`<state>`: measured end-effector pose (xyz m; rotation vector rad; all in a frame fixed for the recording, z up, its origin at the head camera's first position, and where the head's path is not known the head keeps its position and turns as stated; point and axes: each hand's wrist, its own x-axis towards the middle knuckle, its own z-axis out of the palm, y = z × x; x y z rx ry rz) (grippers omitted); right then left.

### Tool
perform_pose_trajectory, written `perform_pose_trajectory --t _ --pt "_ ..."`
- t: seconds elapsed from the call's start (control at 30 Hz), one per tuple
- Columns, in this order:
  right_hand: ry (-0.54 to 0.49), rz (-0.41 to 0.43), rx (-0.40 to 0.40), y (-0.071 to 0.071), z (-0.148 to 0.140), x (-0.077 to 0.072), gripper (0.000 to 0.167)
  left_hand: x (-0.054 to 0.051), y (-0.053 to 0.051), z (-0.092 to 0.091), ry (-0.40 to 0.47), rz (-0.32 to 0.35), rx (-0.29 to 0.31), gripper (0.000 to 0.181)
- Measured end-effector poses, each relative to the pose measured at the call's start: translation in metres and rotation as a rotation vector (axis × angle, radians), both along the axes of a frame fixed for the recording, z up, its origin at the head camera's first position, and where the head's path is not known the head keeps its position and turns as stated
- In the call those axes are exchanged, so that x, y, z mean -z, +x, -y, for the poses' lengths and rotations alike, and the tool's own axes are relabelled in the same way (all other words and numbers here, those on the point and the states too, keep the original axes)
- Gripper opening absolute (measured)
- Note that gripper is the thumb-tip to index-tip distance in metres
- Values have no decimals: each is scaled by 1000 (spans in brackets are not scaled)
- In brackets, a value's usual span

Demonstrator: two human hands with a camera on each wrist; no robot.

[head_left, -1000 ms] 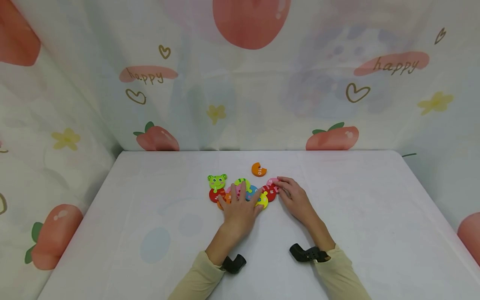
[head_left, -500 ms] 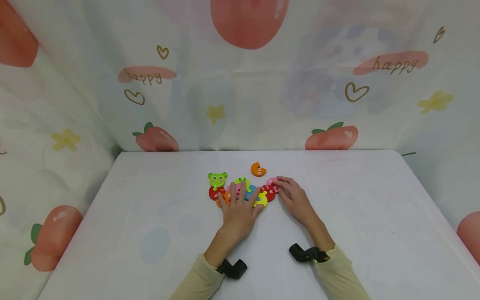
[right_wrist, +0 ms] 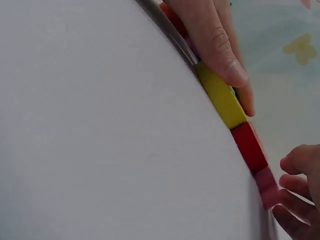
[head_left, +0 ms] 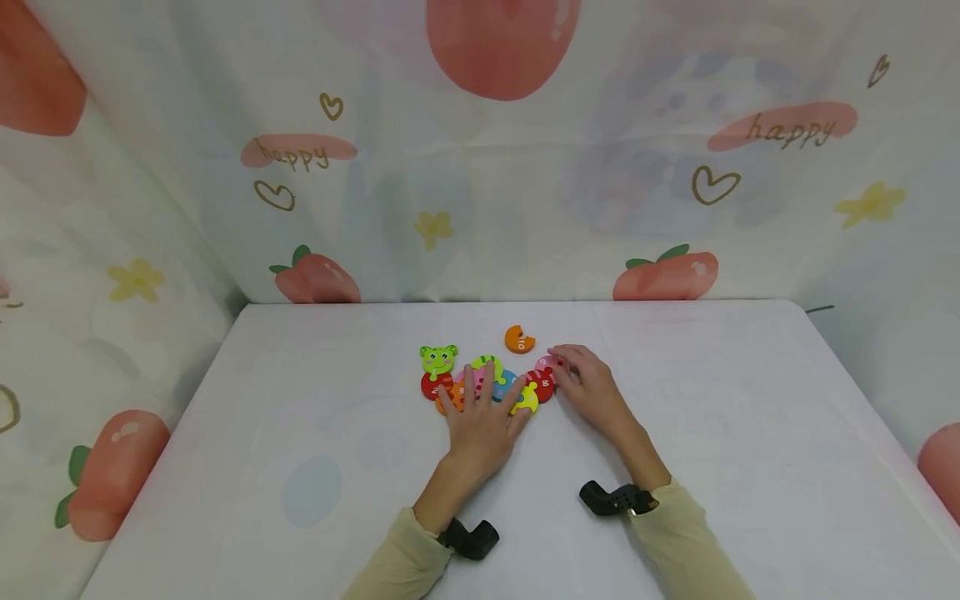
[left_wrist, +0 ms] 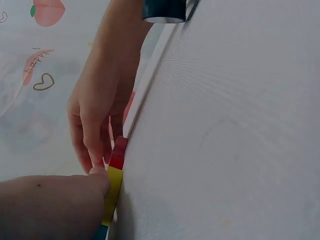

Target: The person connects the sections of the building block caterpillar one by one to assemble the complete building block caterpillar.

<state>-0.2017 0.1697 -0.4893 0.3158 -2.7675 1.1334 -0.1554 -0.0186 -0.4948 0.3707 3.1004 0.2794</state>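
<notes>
A flat caterpillar puzzle of joined numbered pieces lies on the white table, its green smiling head piece (head_left: 438,361) at the left end. My left hand (head_left: 480,433) rests on the middle of the chain with fingers spread, partly hiding several pieces. Its thumb touches the yellow piece (right_wrist: 220,95). Beside that sit a red piece (right_wrist: 249,146) and, at the right end, a pink piece (right_wrist: 268,188). My right hand (head_left: 596,392) is at the pink piece, fingers loosely bent; in the right wrist view thumb and fingers stand apart, fingertips at or just off its edge.
A loose orange piece (head_left: 517,340) marked 10, with a notch in it, lies behind the chain. The white table (head_left: 300,433) meets a fruit-printed curtain (head_left: 480,183) at its back edge. Each wrist carries a black camera mount (head_left: 471,540).
My right hand has shifted slightly up and away from the pink piece, showing more of it. My left hand stays on the chain, and the orange piece lies where it was.
</notes>
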Motion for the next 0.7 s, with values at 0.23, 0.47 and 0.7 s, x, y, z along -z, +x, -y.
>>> perform_pose_trajectory --t 0.23,0.47,0.7 --pt "131 62 -110 -34 24 -32 39 -3 -2 1 -11 18 -10 59" --pt "327 164 -182 -67 41 -41 49 -2 -4 -1 -15 34 -4 58" --pt "455 230 -142 -80 44 -34 70 -2 -2 -1 -16 30 -1 59"
